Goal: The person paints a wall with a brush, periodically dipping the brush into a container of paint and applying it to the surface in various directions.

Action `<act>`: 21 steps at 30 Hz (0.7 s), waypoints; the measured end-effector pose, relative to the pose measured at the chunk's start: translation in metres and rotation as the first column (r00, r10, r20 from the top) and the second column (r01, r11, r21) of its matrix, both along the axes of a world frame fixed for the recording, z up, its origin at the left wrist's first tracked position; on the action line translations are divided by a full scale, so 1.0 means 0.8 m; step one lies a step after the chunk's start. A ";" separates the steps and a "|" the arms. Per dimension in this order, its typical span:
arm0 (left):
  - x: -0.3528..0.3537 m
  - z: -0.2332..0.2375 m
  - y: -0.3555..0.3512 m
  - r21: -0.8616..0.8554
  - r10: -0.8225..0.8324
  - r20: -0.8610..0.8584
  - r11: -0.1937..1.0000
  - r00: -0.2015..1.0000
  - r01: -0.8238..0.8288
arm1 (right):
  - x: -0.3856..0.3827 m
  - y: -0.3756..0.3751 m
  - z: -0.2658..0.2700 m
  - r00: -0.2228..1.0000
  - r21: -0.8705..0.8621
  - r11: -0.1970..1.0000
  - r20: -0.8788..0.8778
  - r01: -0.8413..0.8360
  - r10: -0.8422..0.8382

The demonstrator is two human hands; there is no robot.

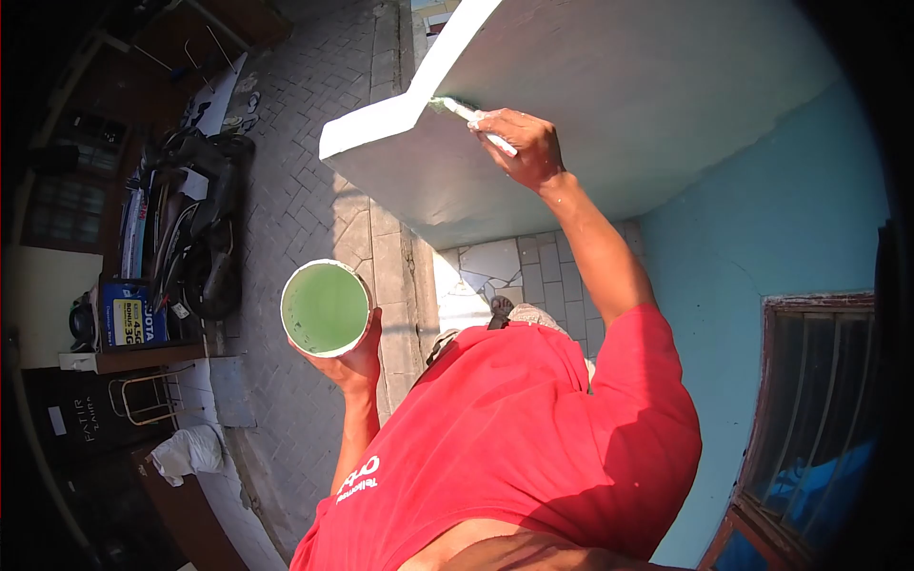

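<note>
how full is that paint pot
Looks nearly full: green paint sits close to the rim of the white pot, held level in the left hand.

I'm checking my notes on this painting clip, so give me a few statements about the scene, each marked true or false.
1. The right hand holds a brush against the ledge. True.
2. The left hand holds a cup of red paint. False: the paint is green.
3. The person wears a red shirt. True.
4. The wall beside the window is yellow. False: the wall is light blue.
</note>
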State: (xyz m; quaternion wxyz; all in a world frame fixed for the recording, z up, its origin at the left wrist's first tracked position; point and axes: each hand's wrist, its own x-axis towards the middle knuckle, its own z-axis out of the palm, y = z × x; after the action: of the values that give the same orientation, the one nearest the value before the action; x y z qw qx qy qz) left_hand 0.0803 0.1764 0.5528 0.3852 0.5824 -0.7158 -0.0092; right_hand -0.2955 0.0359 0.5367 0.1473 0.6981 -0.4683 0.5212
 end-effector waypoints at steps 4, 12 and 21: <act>0.004 -0.002 0.001 -0.155 -0.019 -0.241 0.988 0.970 -0.019 | -0.056 0.026 0.094 0.963 -0.291 0.918 0.081 0.270 -0.257; 0.029 0.000 -0.003 -0.132 0.057 -0.163 0.988 0.985 -0.079 | 0.072 -0.017 -0.026 0.880 -0.239 0.848 0.070 0.473 -0.471; 0.058 -0.002 -0.023 -0.011 -0.024 -0.058 1.000 0.998 0.024 | 0.162 -0.016 -0.133 0.982 0.262 0.950 0.046 0.167 -0.185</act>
State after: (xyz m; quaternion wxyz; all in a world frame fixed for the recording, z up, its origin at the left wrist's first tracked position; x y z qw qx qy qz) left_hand 0.1267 0.1583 0.5513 0.4086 0.5713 -0.7113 -0.0271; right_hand -0.1657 0.0234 0.4299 0.0853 0.6481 -0.5972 0.4649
